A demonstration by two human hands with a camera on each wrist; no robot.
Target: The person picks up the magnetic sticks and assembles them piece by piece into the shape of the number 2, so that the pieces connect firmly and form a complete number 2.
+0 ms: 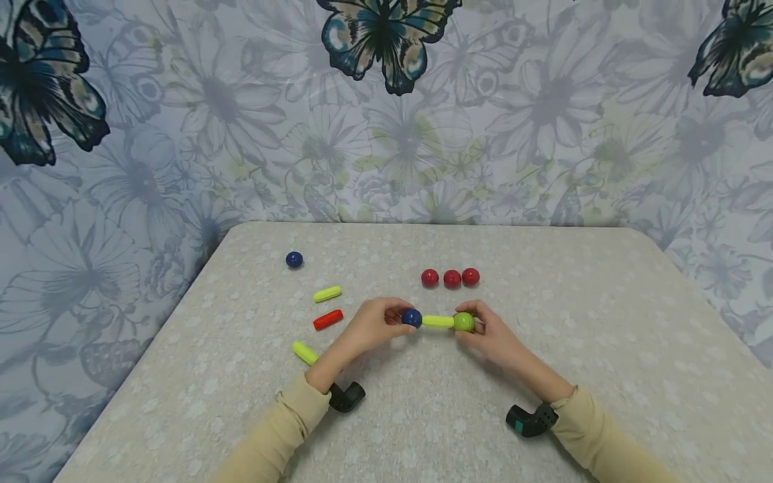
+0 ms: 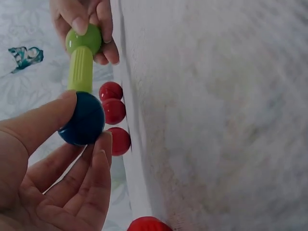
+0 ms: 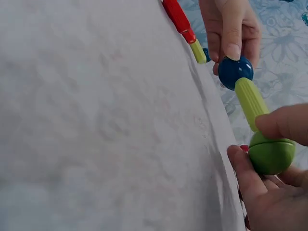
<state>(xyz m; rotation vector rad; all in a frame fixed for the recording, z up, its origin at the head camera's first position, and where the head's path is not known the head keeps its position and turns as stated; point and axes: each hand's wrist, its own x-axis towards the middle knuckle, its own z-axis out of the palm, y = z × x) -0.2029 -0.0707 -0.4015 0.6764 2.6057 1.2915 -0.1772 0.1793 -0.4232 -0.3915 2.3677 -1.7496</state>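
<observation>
Left hand [image 1: 376, 325] is pinching blue ball [image 1: 412, 318], right hand [image 1: 492, 337] green ball [image 1: 464, 322], fingers [image 2: 100, 173] partly covering both; left forearm [image 1: 332, 364] is hiding one end of loose yellow rod [image 1: 304, 351].

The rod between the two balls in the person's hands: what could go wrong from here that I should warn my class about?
1. With the left hand gripping the blue ball and the right hand the green ball, pulling apart might free the held rod.
2. Both balls look smooth and round, so the fingers could slip.
3. The red balls sit loose on the table just beyond; a knock could roll them away.
</observation>
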